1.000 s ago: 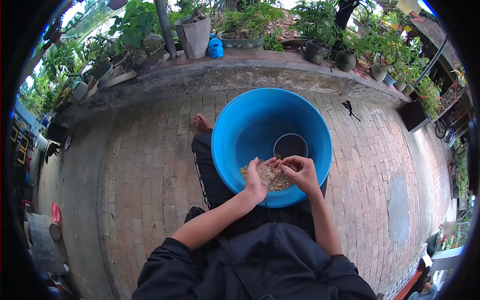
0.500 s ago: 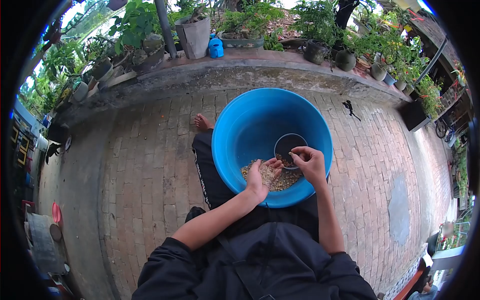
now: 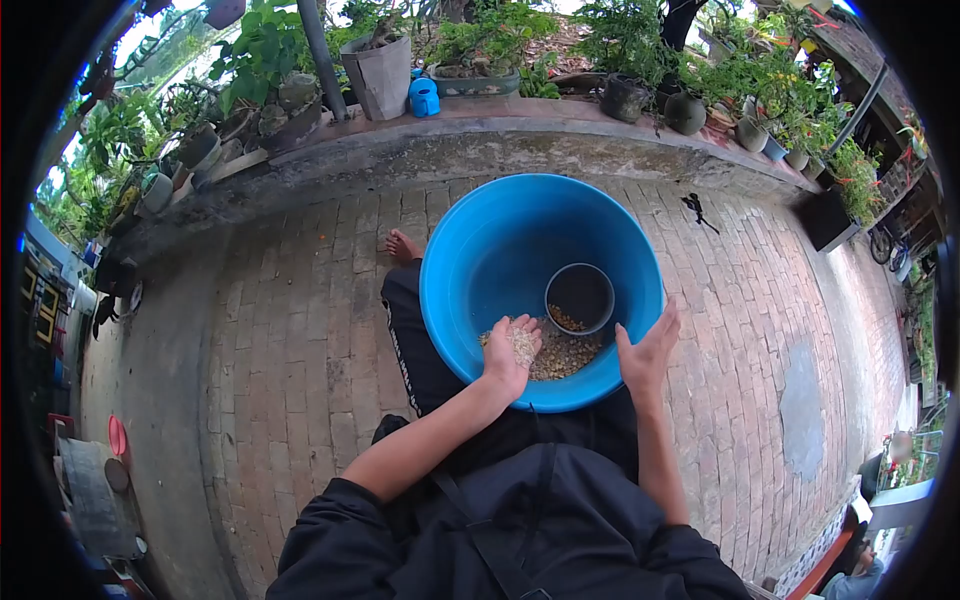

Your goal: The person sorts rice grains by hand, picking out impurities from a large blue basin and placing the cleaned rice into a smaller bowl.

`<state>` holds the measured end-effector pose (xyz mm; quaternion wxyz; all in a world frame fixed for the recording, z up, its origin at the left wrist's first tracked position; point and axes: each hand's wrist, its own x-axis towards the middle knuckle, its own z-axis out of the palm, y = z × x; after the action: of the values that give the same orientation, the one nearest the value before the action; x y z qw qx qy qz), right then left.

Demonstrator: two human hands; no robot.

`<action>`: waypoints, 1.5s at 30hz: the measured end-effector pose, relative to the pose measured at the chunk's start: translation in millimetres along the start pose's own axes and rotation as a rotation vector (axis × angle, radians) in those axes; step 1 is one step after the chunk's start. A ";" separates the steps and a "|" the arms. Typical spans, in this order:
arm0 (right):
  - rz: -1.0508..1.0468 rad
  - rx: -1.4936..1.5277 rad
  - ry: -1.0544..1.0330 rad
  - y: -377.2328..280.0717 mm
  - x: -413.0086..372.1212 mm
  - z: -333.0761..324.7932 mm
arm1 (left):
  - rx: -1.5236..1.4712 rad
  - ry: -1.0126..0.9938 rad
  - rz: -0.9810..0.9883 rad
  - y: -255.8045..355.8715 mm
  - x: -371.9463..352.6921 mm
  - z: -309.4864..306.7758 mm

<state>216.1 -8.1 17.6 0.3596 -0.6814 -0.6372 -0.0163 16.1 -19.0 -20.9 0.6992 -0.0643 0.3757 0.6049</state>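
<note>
A: Left hand (image 3: 506,368)?
B: Palm up, cupped loosely under a pale grain heap (image 3: 521,345). Not clenched. Right hand (image 3: 648,355): spread open, thumb apart, no grain visible between fingers. Raised by the right side of the tub (image 3: 500,240); touching the rim or just beside, can't tell.
A: Handling of the heap?
B: Probably very light, dry, loose. Likely to slide off the palm or sift between fingers if tipped. Carry from below, fingers closed up, palm level. For single bits, pinch with thumb and fingertip, lightly; probably hard, but small enough to lose.
A: Next out from the palm?
B: Loose grains (image 3: 562,360), yellowish-brown, scattered on the near part of the tub floor. Would roll rather than clump, at a guess. Scoop with a flat hand, or pinch one by one.
A: And past those?
B: Round dark-bottomed bowl (image 3: 583,287), inside the tub, towards the right. A few golden grains (image 3: 566,320) at its near edge. Probably stiff, fairly light, maybe slick-walled; best taken by the rim, kept level against spilling.
A: Tub itself?
B: Blue, wide, smooth, between the hands and the brick paving (image 3: 290,300) beyond. Likely slightly bendy plastic, awkward by width more than weight. Grip opposite sides of the rim.
</note>
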 end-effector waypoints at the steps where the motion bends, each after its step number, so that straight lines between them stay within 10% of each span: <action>1: 0.008 0.205 -0.030 6.0 -2.3 2.9 | 0.002 -0.001 -0.002 2.2 -0.5 0.8; 13: 0.032 0.258 -0.057 5.8 -2.9 -2.0 | 0.182 -0.032 -0.071 64.9 -0.9 -6.9; 26: 0.044 0.258 -0.070 3.7 -5.1 -3.5 | 1.088 0.112 -0.117 113.6 4.9 32.9; 28: 0.039 0.267 -0.067 4.5 -5.7 -3.0 | 1.858 -0.204 0.255 117.5 29.7 23.6; 31: 0.041 0.274 -0.070 2.7 -4.7 -4.2 | 2.393 -0.173 0.593 110.0 38.1 35.5; 45: 0.043 0.265 -0.089 4.1 -1.9 -5.2 | 2.715 -0.445 0.995 66.1 65.0 31.4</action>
<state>221.7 -12.1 18.6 0.4181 -0.6417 -0.6342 0.1060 -29.9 67.1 -13.8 -0.0131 0.8567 0.5145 -0.0355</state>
